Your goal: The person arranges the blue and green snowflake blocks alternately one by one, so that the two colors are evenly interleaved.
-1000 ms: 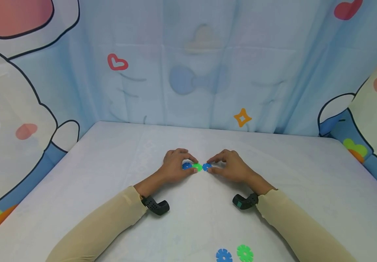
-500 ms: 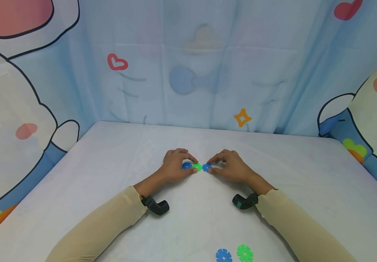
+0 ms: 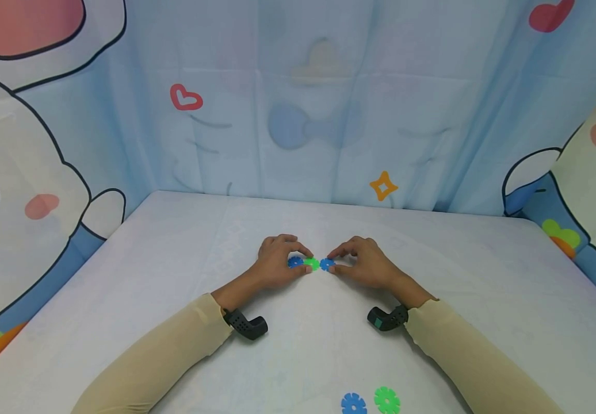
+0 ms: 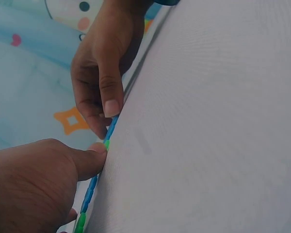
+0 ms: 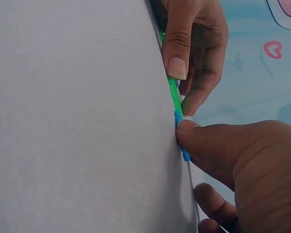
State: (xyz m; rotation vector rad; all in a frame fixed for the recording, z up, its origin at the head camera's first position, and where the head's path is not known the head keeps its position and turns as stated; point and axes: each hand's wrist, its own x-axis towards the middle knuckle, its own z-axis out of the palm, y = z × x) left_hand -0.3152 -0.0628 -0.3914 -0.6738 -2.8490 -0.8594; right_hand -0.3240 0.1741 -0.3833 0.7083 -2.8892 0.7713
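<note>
Near the far middle of the table, my left hand [image 3: 276,262] pinches a green notched plastic disc [image 3: 312,264] between thumb and fingers. A blue notched disc [image 3: 295,262] adjoins it on the left, under the arch of the hand. In the left wrist view another green disc [image 4: 80,222] continues the row past that blue one; the hand hides it in the head view. My right hand [image 3: 368,264] pinches a second blue disc [image 3: 325,264] by its edges. Its left edge meets the green disc's right edge, and the discs lie flat, close along the tabletop.
A loose blue disc [image 3: 354,403] and a loose green disc [image 3: 387,400] lie at the table's near edge, right of centre. White cloth covers the table [image 3: 174,253]. Behind it hangs a light blue printed curtain [image 3: 225,144]. Both wrists wear black camera mounts [image 3: 248,326].
</note>
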